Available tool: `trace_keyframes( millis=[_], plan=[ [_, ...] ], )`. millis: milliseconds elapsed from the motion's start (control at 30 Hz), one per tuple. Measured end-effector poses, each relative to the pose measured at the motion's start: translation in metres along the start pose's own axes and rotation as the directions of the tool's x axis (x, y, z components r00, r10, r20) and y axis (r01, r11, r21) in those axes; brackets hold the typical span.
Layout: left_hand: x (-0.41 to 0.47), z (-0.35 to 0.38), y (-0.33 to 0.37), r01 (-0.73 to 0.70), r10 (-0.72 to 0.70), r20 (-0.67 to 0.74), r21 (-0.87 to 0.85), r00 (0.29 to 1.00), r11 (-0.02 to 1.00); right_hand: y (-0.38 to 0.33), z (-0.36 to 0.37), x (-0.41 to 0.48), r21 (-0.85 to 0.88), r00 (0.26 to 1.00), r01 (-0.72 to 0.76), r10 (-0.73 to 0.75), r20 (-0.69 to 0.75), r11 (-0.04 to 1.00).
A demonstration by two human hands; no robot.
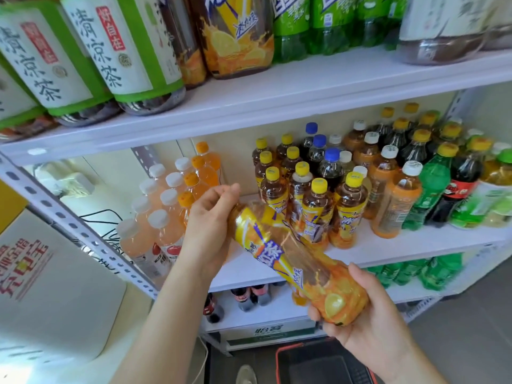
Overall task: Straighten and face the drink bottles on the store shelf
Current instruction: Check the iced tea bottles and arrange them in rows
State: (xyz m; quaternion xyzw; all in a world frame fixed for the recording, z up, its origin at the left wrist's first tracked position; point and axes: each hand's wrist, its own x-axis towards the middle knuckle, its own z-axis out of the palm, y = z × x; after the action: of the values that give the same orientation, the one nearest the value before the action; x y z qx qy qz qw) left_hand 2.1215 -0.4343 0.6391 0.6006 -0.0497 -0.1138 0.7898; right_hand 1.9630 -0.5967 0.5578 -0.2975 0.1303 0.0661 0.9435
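Head view: left hand [210, 220] grips the tilted bottle [288, 259] by its neck, right hand [371, 320] its base; stand it upright on the shelf [415, 243], label outward.

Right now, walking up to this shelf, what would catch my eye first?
The yellow-labelled tea bottle, held slanting in front of the middle shelf: left hand at its neck, right hand round its base. Behind it stand matching yellow-capped bottles; big green-labelled bottles loom top left.

The left hand [210, 225] covers the cap of the held bottle [293, 261]; top-shelf bottles [119, 51] run off above.
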Motion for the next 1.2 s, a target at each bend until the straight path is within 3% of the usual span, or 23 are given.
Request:
trace_keyframes(
  millis=[100, 267, 467, 700, 767, 833, 900, 967, 1000, 1133, 1200],
  plan=[
    [-0.005, 0.002, -0.012, 0.107, -0.105, 0.028, -0.052, 0.994, 0.993, -0.001, 0.007, -0.005, -0.120, 0.986, 0.163, -0.166, -0.013, 0.979],
    [-0.021, 0.014, -0.032, 0.272, -0.269, 0.106, -0.014, 0.957, 0.962, -0.003, 0.010, -0.008, -0.329, 0.937, 0.314, -0.347, -0.045, 0.891],
    [-0.030, 0.029, -0.042, 0.279, -0.267, 0.103, -0.133, 0.958, 0.951, 0.001, 0.013, -0.015, -0.637, 0.871, 0.368, -0.491, -0.018, 0.677],
    [-0.029, 0.040, -0.040, 0.246, -0.230, 0.110, -0.158, 0.967, 0.956, 0.003, 0.020, -0.013, -0.787, 0.832, 0.370, -0.552, 0.045, 0.494],
    [-0.027, 0.041, -0.041, 0.248, -0.235, 0.084, -0.221, 0.968, 0.943, -0.003, 0.021, -0.011, -0.761, 0.850, 0.365, -0.526, 0.037, 0.536],
    [-0.025, 0.041, -0.042, 0.252, -0.237, 0.084, -0.271, 0.968, 0.929, -0.012, 0.022, -0.003, -0.638, 0.910, 0.290, -0.412, -0.047, 0.713],
    [-0.023, 0.041, -0.043, 0.255, -0.233, 0.107, -0.301, 0.967, 0.919, -0.014, 0.020, -0.002, -0.387, 0.983, 0.102, -0.151, -0.099, 0.916],
    [-0.022, 0.041, -0.043, 0.252, -0.220, 0.134, -0.315, 0.966, 0.915, -0.013, 0.024, -0.002, -0.122, 0.996, -0.066, 0.059, -0.063, 0.990],
    [-0.022, 0.041, -0.043, 0.254, -0.216, 0.149, -0.314, 0.965, 0.915, -0.013, 0.024, 0.000, -0.068, 0.994, -0.102, 0.099, -0.042, 0.992],
    [-0.020, 0.042, -0.040, 0.298, -0.241, 0.215, -0.295, 0.947, 0.908, -0.006, 0.021, -0.001, -0.232, 0.995, 0.061, -0.076, -0.058, 0.971],
    [-0.017, 0.041, -0.040, 0.241, -0.200, 0.205, -0.203, 0.958, 0.949, -0.003, 0.022, -0.002, -0.418, 0.971, 0.161, -0.219, -0.093, 0.894]
  ],
)
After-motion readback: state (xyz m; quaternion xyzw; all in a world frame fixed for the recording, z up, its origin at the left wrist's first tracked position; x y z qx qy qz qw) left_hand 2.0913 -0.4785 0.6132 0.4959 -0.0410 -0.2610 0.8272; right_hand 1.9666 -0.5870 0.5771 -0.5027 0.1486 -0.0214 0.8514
